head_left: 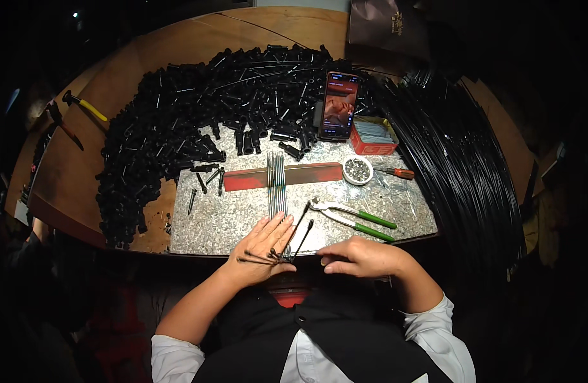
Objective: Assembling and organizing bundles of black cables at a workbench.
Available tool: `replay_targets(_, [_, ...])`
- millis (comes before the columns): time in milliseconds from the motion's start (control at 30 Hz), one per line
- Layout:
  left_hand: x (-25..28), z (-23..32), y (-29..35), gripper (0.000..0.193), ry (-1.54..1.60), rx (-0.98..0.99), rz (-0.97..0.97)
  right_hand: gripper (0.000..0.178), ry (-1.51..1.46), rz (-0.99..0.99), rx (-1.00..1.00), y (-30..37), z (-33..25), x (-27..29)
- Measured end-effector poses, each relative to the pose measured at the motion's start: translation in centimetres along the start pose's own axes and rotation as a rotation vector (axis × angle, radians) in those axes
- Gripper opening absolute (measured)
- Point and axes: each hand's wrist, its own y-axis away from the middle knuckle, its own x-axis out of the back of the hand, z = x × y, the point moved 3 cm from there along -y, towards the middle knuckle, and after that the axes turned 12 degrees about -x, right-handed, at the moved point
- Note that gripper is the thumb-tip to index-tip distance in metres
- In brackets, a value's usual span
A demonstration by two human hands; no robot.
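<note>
My left hand (pixel 262 249) lies with outstretched fingers on a bundle of thin metal rods (pixel 276 182), at the near edge of a speckled stone slab (pixel 204 223). Several dark, thin pieces with black knobbed ends (pixel 305 233) fan out around its thumb; how they join the rods is hidden. Under the rods runs a red and dark flat strip (pixel 246 180). To the right, my right hand (pixel 361 257) hovers by the slab's edge, fingers loosely bent, a gap between thumb and forefinger, nothing visible inside. Beyond it rest green-handled pincers (pixel 354 218).
Black tubular parts (pixel 179 108) form a big heap behind and left. Long black rods (pixel 460 159) pile at right. A lit phone (pixel 340 105) stands near a red box (pixel 373 143), a white cup of small metal pieces (pixel 357 170) and a screwdriver (pixel 402 173). A yellow-handled hammer (pixel 89 107) lies far left.
</note>
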Motion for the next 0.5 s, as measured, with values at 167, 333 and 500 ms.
replay_targets(167, [0.1, 0.6, -0.2, 0.065, -0.056, -0.112, 0.144, 0.041, 0.039, 0.099, -0.009, -0.4, -1.2, 0.2])
replay_targets(333, [0.2, 0.4, -0.5, 0.078, -0.058, 0.012, 0.133, 0.044, 0.065, 0.146, 0.114, -0.9, -1.4, -0.8])
replay_targets(500, [0.5, 0.4, -1.0, 0.082, -0.15, 0.112, 0.074, 0.059, 0.061, 0.195, 0.128, -1.6, -1.8, -2.6])
